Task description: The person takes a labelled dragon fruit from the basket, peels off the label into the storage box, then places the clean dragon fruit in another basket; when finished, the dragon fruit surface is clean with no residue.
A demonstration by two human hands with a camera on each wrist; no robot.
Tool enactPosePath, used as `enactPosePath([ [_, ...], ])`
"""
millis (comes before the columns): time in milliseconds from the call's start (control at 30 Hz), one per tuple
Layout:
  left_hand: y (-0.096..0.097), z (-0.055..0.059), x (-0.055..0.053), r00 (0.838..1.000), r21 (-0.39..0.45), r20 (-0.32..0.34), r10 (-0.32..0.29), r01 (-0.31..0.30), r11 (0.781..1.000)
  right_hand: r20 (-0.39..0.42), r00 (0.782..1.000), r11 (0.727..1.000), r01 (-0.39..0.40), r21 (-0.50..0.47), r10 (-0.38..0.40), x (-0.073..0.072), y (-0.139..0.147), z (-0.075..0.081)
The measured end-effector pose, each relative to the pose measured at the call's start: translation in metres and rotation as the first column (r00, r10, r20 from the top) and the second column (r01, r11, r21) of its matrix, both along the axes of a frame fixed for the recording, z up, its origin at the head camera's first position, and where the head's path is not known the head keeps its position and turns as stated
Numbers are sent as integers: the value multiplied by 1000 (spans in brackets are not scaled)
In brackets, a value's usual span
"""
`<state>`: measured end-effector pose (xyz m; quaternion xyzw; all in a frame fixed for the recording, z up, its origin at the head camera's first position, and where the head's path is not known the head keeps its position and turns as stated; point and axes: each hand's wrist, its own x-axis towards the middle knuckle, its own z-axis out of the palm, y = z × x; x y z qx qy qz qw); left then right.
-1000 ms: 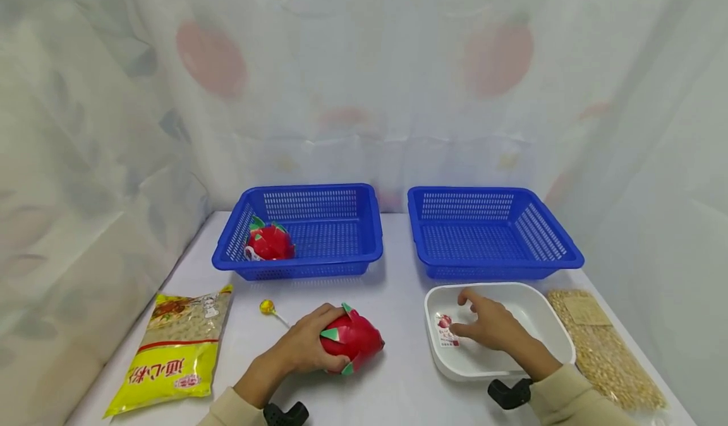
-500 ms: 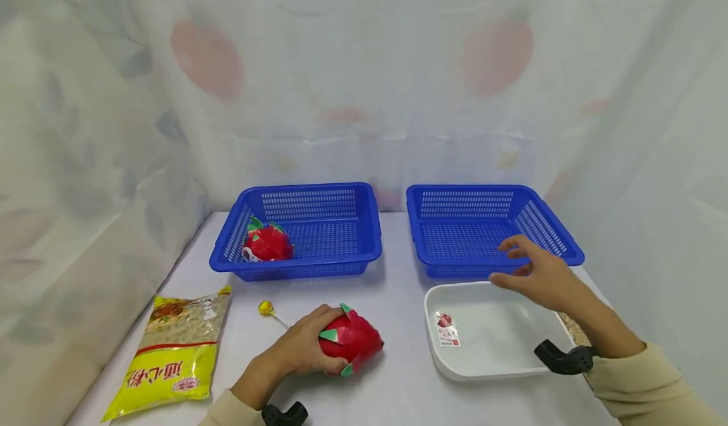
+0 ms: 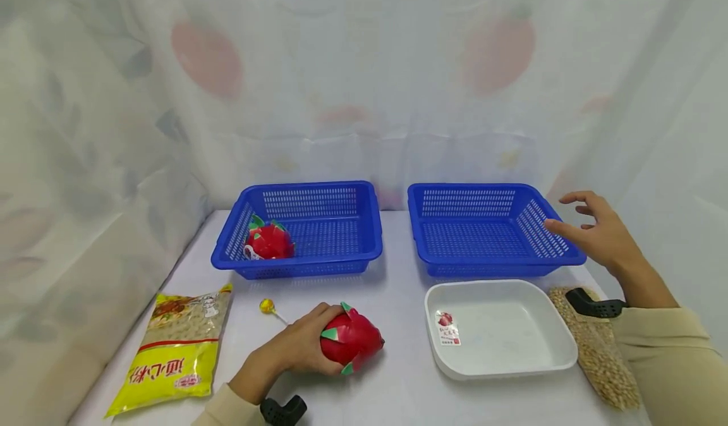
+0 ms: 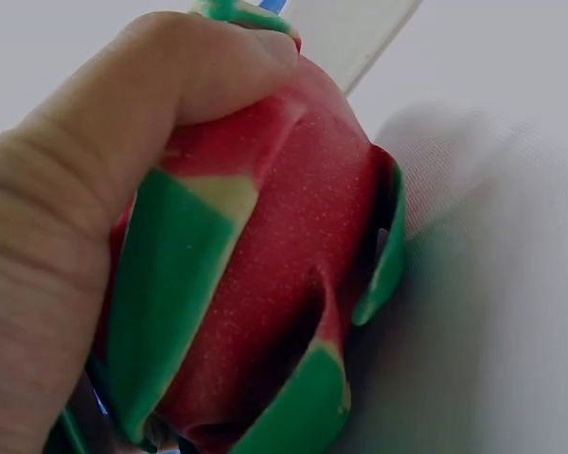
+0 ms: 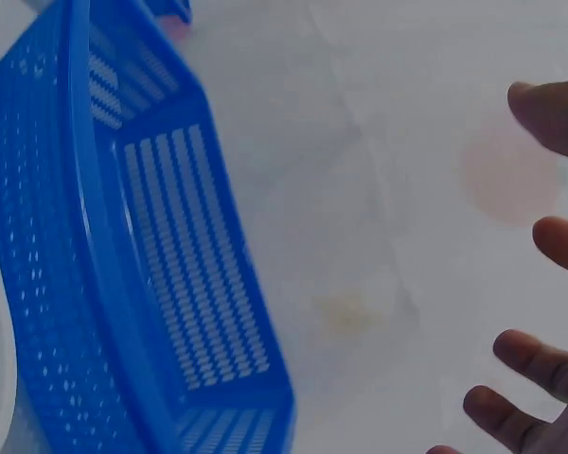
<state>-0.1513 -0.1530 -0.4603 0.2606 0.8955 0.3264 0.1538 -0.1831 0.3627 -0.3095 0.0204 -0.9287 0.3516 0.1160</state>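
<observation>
At near centre of the table (image 3: 404, 350): one red dragon fruit (image 3: 357, 339), left hand (image 3: 309, 344) gripping it; right hand (image 3: 603, 233), empty, fingers parted, now moved from over white tray (image 3: 506, 334) to beside right blue basket (image 3: 500, 271), leaving only the left engaged.

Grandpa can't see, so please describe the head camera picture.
A left hand grips a red dragon fruit on a white table; the right hand hovers near a blue basket. A second fruit sits in another basket; nearer lie a lollipop, tray, yellow bag and clear bag.
</observation>
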Motion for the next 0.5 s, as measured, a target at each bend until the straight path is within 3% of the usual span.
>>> enactPosePath([
  [333,1,4,-1,998,-9,54,10,-10,1000,55,998,992,41,-122,-34,-15,34,-39],
  [500,1,5,-1,998,-6,65,10,-10,1000,135,991,992,31,-123,-14,-22,47,-55],
])
